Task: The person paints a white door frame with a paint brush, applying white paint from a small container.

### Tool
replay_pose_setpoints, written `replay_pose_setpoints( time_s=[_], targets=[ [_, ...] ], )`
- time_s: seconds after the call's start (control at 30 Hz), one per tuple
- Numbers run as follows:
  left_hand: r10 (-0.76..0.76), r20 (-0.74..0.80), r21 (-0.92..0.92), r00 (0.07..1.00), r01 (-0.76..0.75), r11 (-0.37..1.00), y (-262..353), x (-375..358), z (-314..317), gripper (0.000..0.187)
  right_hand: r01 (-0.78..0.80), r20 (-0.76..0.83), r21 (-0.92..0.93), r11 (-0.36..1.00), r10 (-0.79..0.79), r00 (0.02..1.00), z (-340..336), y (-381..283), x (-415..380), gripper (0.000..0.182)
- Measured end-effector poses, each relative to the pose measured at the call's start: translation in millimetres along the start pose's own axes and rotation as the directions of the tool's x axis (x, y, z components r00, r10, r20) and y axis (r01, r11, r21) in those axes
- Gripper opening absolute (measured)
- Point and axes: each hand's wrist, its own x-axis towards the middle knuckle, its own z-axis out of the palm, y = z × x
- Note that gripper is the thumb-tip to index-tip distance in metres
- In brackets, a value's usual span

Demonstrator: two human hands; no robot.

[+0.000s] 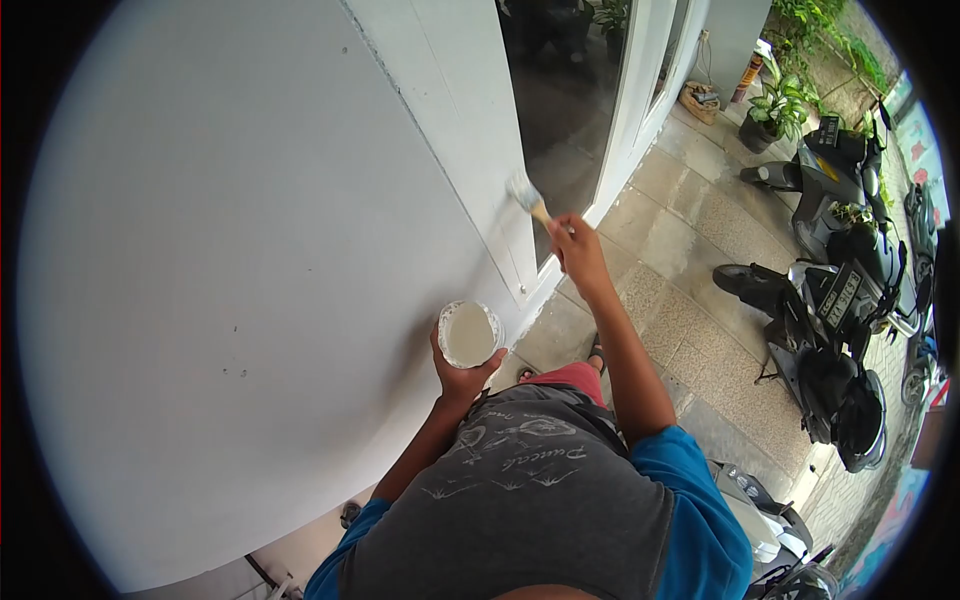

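At left stood the pale wall [220, 250]. The left hand [464, 378] had its fingers wrapped around a cup [496, 325] of whitish paint, just beside the wall. Further right, the brush [530, 200] slanted up and leftward from the fingers, bristles at the white frame [490, 150] edging the dark glass [570, 120]; contact was unclear. The right hand [577, 245], clamped on its handle, was nearer the frame; the cup lay below and left, apart.
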Motion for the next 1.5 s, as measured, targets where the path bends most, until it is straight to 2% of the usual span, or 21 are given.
replay_pose_setpoints(
  time_s=[0.07, 0.1, 0.17, 0.27, 0.3, 0.37, 0.47, 0.5, 0.57, 0.63, 0.73, 0.8, 0.93, 1.0, 1.03, 1.1, 1.23, 1.37, 1.43, 1.47, 1.5],
  targets=[
    [0.006, 0.000, 0.006, 1.000, -0.006, 1.000, 4, 2, -1, 0.094, -0.076, -0.014, -0.443, 0.893, 0.078, 0.997, -21, 45, -1, 0.026],
    [0.022, -0.004, -0.008, 1.000, -0.022, 1.000, 6, 2, 1, 0.094, -0.075, -0.012, -0.441, 0.894, 0.078, 0.997, -30, 48, 2, 0.026],
    [0.031, -0.001, -0.024, 1.000, -0.031, 0.999, 7, 1, 1, 0.094, 0.066, 0.100, -0.754, 0.654, 0.014, 0.995, -42, 51, 10, 0.028],
    [0.013, 0.011, -0.032, 1.000, -0.013, 0.999, 3, 0, 3, 0.094, 0.173, 0.178, -0.780, 0.601, -0.051, 0.983, -25, -12, 35, 0.030],
    [0.002, 0.009, -0.049, 1.000, -0.002, 0.999, 2, 0, 3, 0.094, 0.155, 0.185, -0.781, 0.606, -0.012, 0.983, -18, -57, 34, 0.030],
    [-0.018, 0.011, -0.061, 1.000, 0.018, 0.998, 3, -2, 2, 0.094, 0.237, 0.217, -0.708, 0.665, -0.115, 0.969, -18, -116, 36, 0.024],
    [0.023, 0.026, 0.002, 0.999, -0.023, 1.000, 11, -1, 1, 0.094, 0.204, 0.177, -0.208, 0.957, -0.168, 0.970, -16, -196, 7, 0.022],
    [-0.006, 0.018, -0.002, 1.000, 0.006, 1.000, 12, -2, 0, 0.093, 0.194, 0.179, -0.208, 0.959, -0.158, 0.971, -14, -193, 7, 0.022],
    [-0.042, 0.014, -0.002, 0.999, 0.042, 0.999, 11, -5, -3, 0.093, 0.365, 0.174, 0.105, 0.925, -0.379, 0.909, -11, -185, 7, 0.017],
    [-0.036, 0.018, 0.034, 0.999, 0.035, 0.999, 8, -9, -6, 0.094, 0.320, 0.166, 0.127, 0.939, -0.338, 0.926, -1, -142, 14, 0.015],
    [-0.093, 0.004, 0.012, 0.996, 0.093, 0.996, -3, -18, -10, 0.094, 0.188, 0.222, 0.121, 0.975, -0.211, 0.952, 0, -21, 36, 0.017],
    [-0.091, 0.004, 0.052, 0.996, 0.090, 0.995, -6, -21, -13, 0.095, -0.004, 0.230, 0.146, 0.989, -0.030, 0.973, -8, 50, 30, 0.019],
    [-0.075, -0.012, 0.068, 0.997, 0.075, 0.995, -8, -24, -15, 0.094, -0.156, 0.181, 0.125, 0.980, 0.132, 0.975, -29, 180, 21, 0.020],
    [-0.076, -0.005, 0.077, 0.997, 0.076, 0.994, 0, -23, -14, 0.094, -0.238, 0.105, -0.118, 0.964, 0.251, 0.962, -43, 221, 17, 0.023],
    [-0.069, 0.005, 0.081, 0.998, 0.068, 0.994, 2, -21, -13, 0.094, -0.238, 0.106, -0.115, 0.964, 0.250, 0.962, -45, 239, 17, 0.023],
    [-0.072, 0.000, 0.054, 0.997, 0.072, 0.996, 0, -20, -11, 0.094, -0.227, -0.048, -0.586, 0.777, 0.247, 0.968, -51, 262, 17, 0.029],
    [-0.094, 0.019, 0.059, 0.995, 0.092, 0.994, -7, -24, -12, 0.095, -0.129, -0.034, -0.712, 0.690, 0.149, 0.988, -24, 176, 24, 0.035],
    [-0.067, 0.041, 0.053, 0.997, 0.065, 0.996, -1, -21, -8, 0.094, -0.097, -0.001, -0.596, 0.797, 0.120, 0.993, -18, 26, 6, 0.032],
    [-0.115, 0.041, 0.031, 0.993, 0.113, 0.993, -3, -23, -8, 0.094, 0.024, 0.054, -0.318, 0.948, -0.007, 0.998, -22, -6, -2, 0.027],
    [-0.116, 0.042, 0.029, 0.992, 0.115, 0.993, -3, -23, -7, 0.094, 0.023, 0.053, -0.320, 0.947, -0.006, 0.999, -23, -8, -2, 0.027],
    [-0.097, 0.038, 0.013, 0.995, 0.096, 0.995, -1, -21, -6, 0.093, 0.046, 0.118, -0.078, 0.996, -0.036, 0.992, -24, -10, -1, 0.025]
  ],
)
